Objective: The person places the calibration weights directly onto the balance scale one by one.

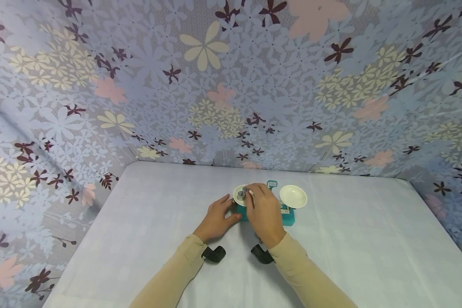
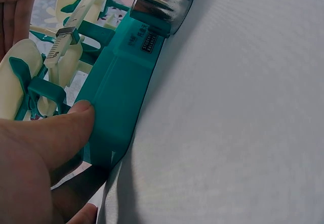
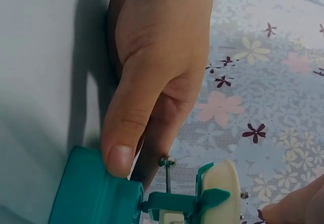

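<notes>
A teal balance scale with two cream pans stands on the table. My left hand grips the left end of its base, thumb on the front face in the left wrist view and fingers behind. Over the left pan, my right hand pinches a small metal weight between thumb and fingertips. A larger metal weight sits in that pan. Nothing lies in the right pan. In the left wrist view the ruled beam carries a dark slider.
Shiny metal weights stand in front of the base, mostly hidden by my right wrist in the head view. A teal tab shows behind the scale. Pale cloth covers the table; flowered fabric rises behind it.
</notes>
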